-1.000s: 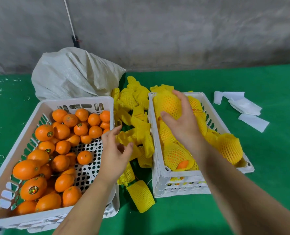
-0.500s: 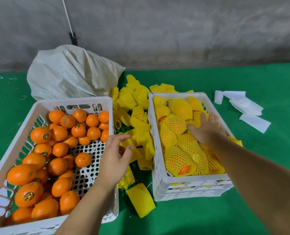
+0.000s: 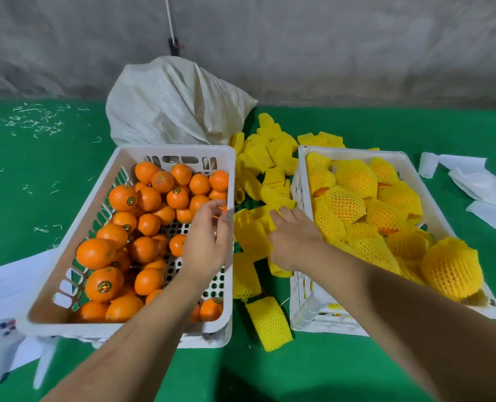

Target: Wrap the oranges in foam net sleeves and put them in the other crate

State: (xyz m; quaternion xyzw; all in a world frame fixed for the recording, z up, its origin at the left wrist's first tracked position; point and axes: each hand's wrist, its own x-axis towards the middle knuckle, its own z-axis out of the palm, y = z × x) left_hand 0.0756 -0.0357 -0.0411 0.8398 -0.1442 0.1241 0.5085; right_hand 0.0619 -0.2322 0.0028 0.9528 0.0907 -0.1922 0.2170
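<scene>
- Underneath everything, a green mat is spread out, and a grey wall is seen behind it.
- At the back, a big white sack is slumped against that wall.
- On the left, a white crate is filled with bare oranges, and some are marked with small round stickers.
- On the right, the other white crate is packed with wrapped oranges, each one covered in yellow net.
- Between the two crates, a pile of yellow foam net sleeves is heaped on the mat, and one sleeve is left lying nearest the camera.
- White paper sheets are scattered on the far right, and more white paper is tucked under the left crate.
- The left hand is held over the right side of the left crate with its fingers loosely bent; whether anything is being gripped cannot be told.
- The right hand is laid on the sleeve pile, close to the right crate's wall, and whether a sleeve is being pinched cannot be told.
</scene>
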